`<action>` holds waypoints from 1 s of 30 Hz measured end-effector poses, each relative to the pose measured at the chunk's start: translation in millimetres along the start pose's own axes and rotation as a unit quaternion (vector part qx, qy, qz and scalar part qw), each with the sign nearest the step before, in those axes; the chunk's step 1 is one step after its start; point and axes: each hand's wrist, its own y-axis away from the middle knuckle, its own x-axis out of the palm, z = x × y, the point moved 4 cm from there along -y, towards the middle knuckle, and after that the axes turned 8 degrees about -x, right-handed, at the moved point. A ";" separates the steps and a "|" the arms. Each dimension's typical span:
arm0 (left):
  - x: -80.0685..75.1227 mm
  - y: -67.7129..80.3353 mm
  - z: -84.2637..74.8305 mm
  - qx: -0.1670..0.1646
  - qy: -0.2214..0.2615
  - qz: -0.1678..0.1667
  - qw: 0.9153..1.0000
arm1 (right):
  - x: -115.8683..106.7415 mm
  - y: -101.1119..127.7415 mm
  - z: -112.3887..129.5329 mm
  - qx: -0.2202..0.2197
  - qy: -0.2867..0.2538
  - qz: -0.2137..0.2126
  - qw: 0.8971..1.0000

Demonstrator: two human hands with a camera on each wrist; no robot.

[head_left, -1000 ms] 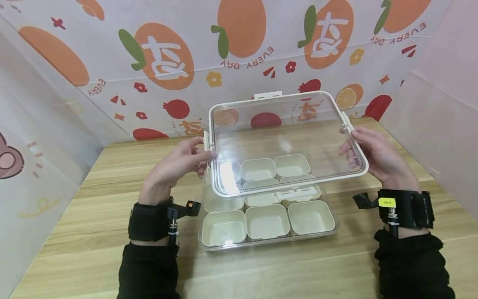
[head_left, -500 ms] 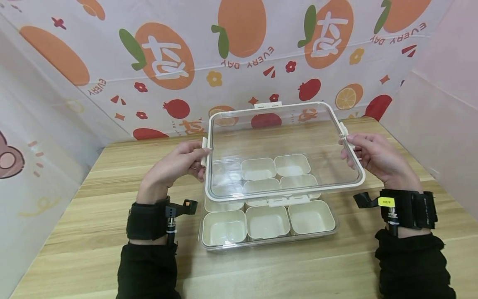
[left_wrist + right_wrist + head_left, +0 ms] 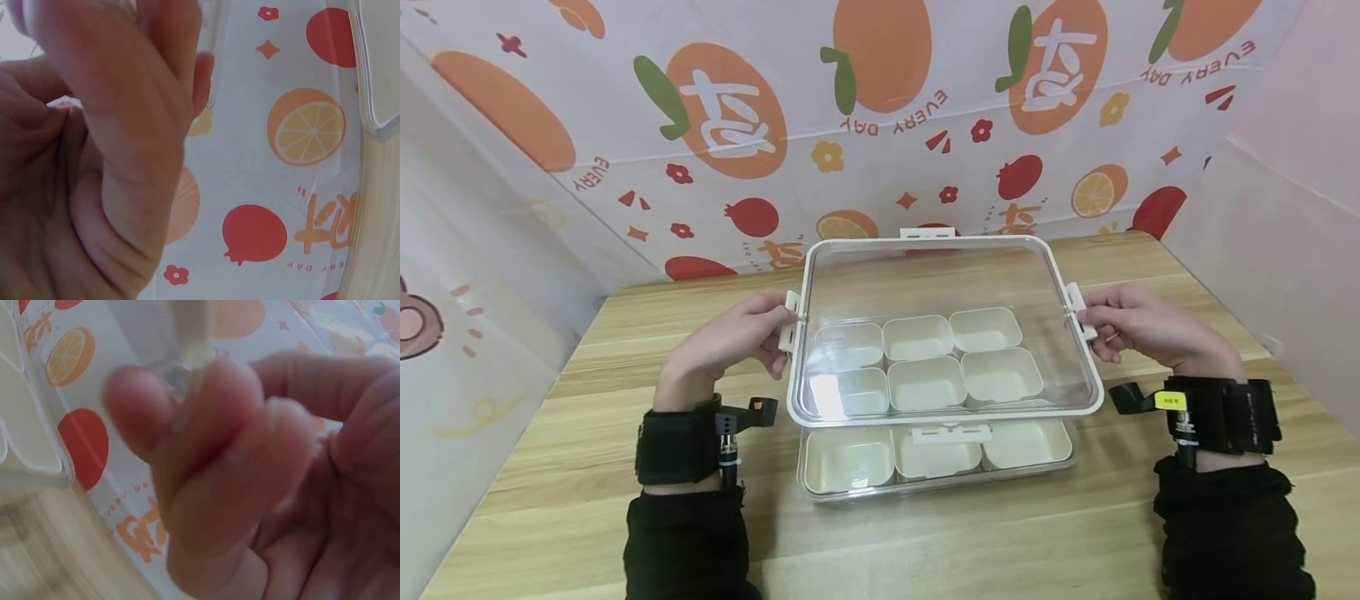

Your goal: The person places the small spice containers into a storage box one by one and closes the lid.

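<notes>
A clear rectangular lid (image 3: 936, 279) with a white rim hangs over a transparent storage box (image 3: 940, 486). My left hand (image 3: 733, 333) pinches the white latch (image 3: 788, 322) on the lid's left side. On the opposite side my right hand (image 3: 1150, 325) pinches the matching latch (image 3: 1081, 310). Rows of cream cups (image 3: 850, 461) fill the box; the back ones show through the lid. The lid sits further back than the box, its front latch (image 3: 951, 434) overlapping the front row. Both wrist views show curled fingers (image 3: 134, 137) close up.
The box stands on a light wooden table (image 3: 1000, 542). Behind it hangs a white curtain (image 3: 880, 175) printed with fruit. A pale wall (image 3: 1285, 242) borders the table on the right.
Both hands have lowered the lid toward the box and shifted it slightly left. The lid has levelled from its tilt, and the right hand now grips the side latch.
</notes>
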 end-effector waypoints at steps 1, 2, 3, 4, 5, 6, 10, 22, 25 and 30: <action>0.2 -0.2 0.5 -0.002 -0.007 0.002 1.000 | 0.4 -0.3 -2.0 -0.006 0.000 0.016 1.000; 0.7 -0.8 1.2 -0.006 -0.013 0.004 1.000 | 0.7 -0.7 -4.6 -0.010 0.000 0.030 1.000; 1.4 -1.6 2.2 -0.010 -0.018 0.005 1.000 | 1.2 -1.4 -7.7 -0.012 0.001 0.040 0.999; 2.1 -2.4 3.3 -0.014 -0.022 0.007 1.000 | 1.9 -2.6 -11.3 -0.013 -0.002 0.047 0.999; 2.6 -3.3 4.3 -0.018 -0.025 0.008 1.000 | 2.7 -4.1 -14.9 -0.012 -0.007 0.051 0.999; 3.1 -4.2 5.3 -0.021 -0.026 0.009 0.999 | 3.7 -5.5 -18.7 -0.008 -0.011 0.051 0.999; 3.9 -3.5 8.3 -0.033 -0.025 0.013 0.999 | 8.3 -10.3 -29.0 0.004 -0.018 0.055 0.998; 22.7 12.5 29.3 -0.051 -0.044 0.027 0.997 | 21.5 -3.2 -28.4 0.010 0.001 0.110 0.994; 26.3 16.7 32.4 -0.049 -0.055 0.017 0.997 | 24.6 -1.4 -29.5 0.000 -0.007 0.112 0.994; 31.9 21.0 33.9 -0.060 -0.062 -0.001 0.996 | 28.5 -1.0 -32.2 0.001 -0.023 0.116 0.993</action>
